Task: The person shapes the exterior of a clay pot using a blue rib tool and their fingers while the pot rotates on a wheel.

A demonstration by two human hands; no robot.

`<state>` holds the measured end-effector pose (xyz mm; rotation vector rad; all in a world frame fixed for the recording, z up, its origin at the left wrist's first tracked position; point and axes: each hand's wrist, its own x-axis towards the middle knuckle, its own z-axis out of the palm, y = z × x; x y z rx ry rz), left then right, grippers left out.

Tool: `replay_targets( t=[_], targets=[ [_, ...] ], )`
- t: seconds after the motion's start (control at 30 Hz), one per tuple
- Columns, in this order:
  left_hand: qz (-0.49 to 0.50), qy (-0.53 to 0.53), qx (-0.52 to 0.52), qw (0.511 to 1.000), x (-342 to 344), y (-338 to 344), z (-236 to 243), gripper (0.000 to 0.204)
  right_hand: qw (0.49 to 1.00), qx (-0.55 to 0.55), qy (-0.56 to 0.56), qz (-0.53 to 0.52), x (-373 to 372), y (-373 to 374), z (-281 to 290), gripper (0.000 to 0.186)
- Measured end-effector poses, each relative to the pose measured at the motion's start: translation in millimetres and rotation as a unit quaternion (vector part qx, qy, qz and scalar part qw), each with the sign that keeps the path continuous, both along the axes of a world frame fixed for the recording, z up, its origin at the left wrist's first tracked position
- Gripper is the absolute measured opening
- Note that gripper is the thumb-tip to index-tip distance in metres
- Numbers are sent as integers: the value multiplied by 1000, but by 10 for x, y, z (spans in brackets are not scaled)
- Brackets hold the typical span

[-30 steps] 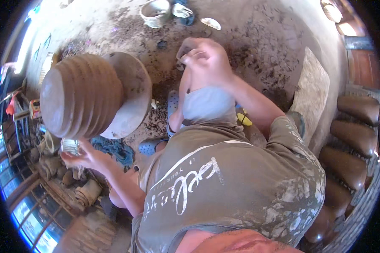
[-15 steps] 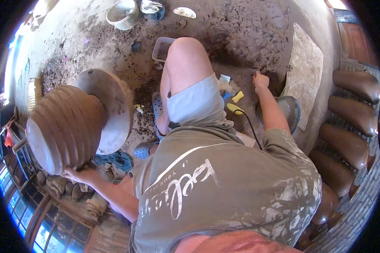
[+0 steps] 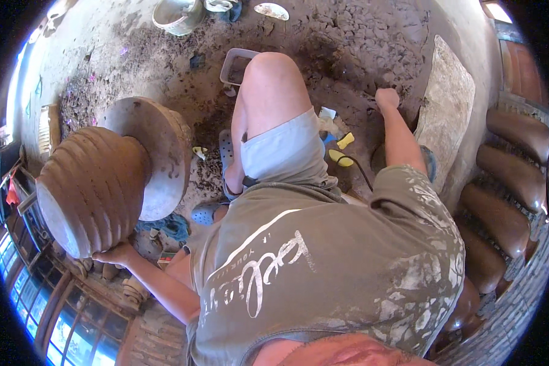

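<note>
A ribbed clay pot (image 3: pixel 94 189) stands at my left on a round, grey disc (image 3: pixel 171 183). My left hand (image 3: pixel 117 255) is at the pot's near rim, fingers extended and touching it. My right hand (image 3: pixel 387 99) reaches out over the muddy floor, fingers curled round something thin that is too small to make out. Near my right forearm are two yellow sponges (image 3: pixel 341 158), a dark cable (image 3: pixel 363 177) and a round metal object (image 3: pixel 432 161), mostly hidden by that arm. A rectangular plastic tub (image 3: pixel 227 67) sits beyond my bare knee.
A white bucket (image 3: pixel 178 17), cloths and a white oval piece lie at the back. A pale mat (image 3: pixel 445 104) runs along the right wall, beside several brown clay forms (image 3: pixel 494 213). Blue cloth (image 3: pixel 171 227), clay pieces, racks and windows are at the left.
My right hand has swung from above my knee to the right, out over the floor. My left hand has moved down along with the pot's rim, which now appears lower.
</note>
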<state>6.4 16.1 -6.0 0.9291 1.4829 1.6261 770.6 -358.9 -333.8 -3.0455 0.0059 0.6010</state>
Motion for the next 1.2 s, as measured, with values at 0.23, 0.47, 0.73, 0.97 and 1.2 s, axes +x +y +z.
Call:
replay_targets(
  t=[0.23, 0.47, 0.73, 0.97, 1.2],
  targets=[
    [-19, 30, 21, 999, -223, 30, -44, 101, 981, -74, 47, 173, -231, 81, 748, 48],
    [1, 40, 27, 999, -181, 158, -81, 98, 956, -38, 29, 288, -49, -160, 819, 42],
    [18, 57, 19, 998, -416, 175, -197, 100, 873, -167, -17, 459, 253, 394, 1036, 40],
    [42, 44, 1, 998, -278, 108, -196, 101, 862, -180, 18, 473, 367, 626, 948, 30],
    [21, 30, -1, 999, -548, 163, -344, 102, 955, -115, 91, 256, 544, 662, 1146, 45]
  ],
)
